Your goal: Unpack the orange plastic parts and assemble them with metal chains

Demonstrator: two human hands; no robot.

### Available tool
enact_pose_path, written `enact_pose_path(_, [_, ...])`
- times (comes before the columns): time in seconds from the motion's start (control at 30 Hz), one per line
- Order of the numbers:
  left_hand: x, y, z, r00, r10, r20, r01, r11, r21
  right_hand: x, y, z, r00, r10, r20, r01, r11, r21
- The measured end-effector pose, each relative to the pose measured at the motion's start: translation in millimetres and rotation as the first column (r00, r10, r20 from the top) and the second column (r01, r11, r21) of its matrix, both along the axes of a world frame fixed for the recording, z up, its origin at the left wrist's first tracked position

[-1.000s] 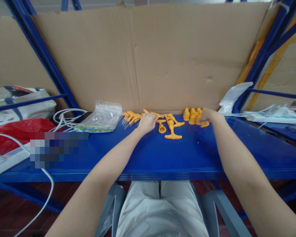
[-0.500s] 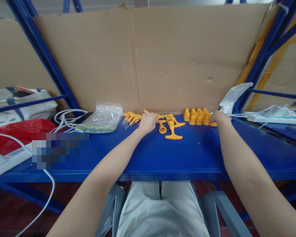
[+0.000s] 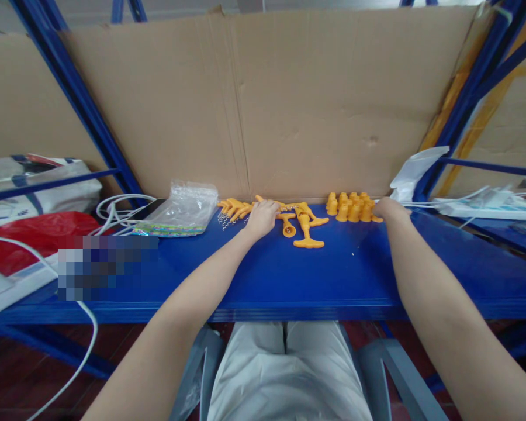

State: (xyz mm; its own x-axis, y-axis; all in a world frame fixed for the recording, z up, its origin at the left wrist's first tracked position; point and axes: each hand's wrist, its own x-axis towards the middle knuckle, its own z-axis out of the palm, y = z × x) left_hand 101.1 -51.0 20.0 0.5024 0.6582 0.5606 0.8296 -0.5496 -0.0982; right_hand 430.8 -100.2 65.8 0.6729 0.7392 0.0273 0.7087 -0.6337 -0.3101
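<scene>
My left hand lies over a pile of orange T-handled corkscrews, fingers stretched forward on it. To its left several orange corkscrew handles show, with bare metal spirals pointing toward me. Right of the hand lie corkscrews with bell-shaped orange sleeves; one corkscrew has its handle toward me, and one sleeve's open end faces me. My right hand is at the right end of a cluster of upright orange sleeves. A bit of orange shows beside it; its fingers are hidden behind the hand.
Clear plastic bags lie left of the corkscrews, beside white cables and a red bag. A cardboard sheet closes the back of the blue table. A white power strip lies at right.
The orange sleeve at my right hand has tilted or shifted, and less of it shows now. My left hand has stayed in place on the corkscrews.
</scene>
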Motion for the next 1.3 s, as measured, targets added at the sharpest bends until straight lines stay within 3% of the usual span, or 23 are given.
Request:
enact_pose_path(0.23, [-2, 5, -3.6, 0.998, -0.03, 0.054, 0.026, 0.997, 0.079, -11, -1, 12.6, 0.994, -0.03, 0.104, 0.018, 0.994, 0.107])
enact_pose_path(0.37, [-3, 7, -3.5, 0.997, 0.011, 0.072, -0.018, 0.996, 0.091, -25, 2, 17.4, 0.969, 0.033, 0.245, -0.075, 0.983, 0.165])
enact_pose_path(0.5, [-5, 7, -2.0, 0.994, 0.085, 0.064, -0.087, 0.996, 0.015, -50, 6, 16.1, 0.9, 0.191, 0.391, -0.272, 0.948, 0.165])
enact_pose_path(0.63, [-9, 7, -1.2, 0.989, 0.137, 0.057, -0.134, 0.99, -0.045, -88, 6, 6.0, 0.755, 0.443, 0.484, -0.543, 0.836, 0.081])
enact_pose_path(0.73, [-11, 7, -2.3, 0.982, 0.177, 0.06, -0.173, 0.983, -0.068, -118, 3, -5.6, 0.573, 0.64, 0.513, -0.734, 0.678, -0.026])
enact_pose_path(0.83, [-12, 9, -5.5, 0.973, 0.223, 0.061, -0.215, 0.97, -0.118, -139, -2, -15.6, 0.42, 0.761, 0.495, -0.842, 0.53, -0.1])
enact_pose_path(0.93, [-11, 10, -9.6, 0.953, 0.299, 0.046, -0.282, 0.935, -0.217, -150, -5, -21.9, 0.33, 0.82, 0.467, -0.894, 0.43, -0.124])
enact_pose_path(1.1, [-11, 11, -13.9, 0.924, 0.381, 0.037, -0.346, 0.872, -0.345, -153, -6, -27.4, 0.258, 0.85, 0.459, -0.912, 0.372, -0.175])
enact_pose_path(1.3, [-12, 9, -7.0, 0.962, 0.258, 0.093, -0.243, 0.958, -0.155, -155, -5, -29.3, 0.242, 0.855, 0.458, -0.924, 0.347, -0.16])
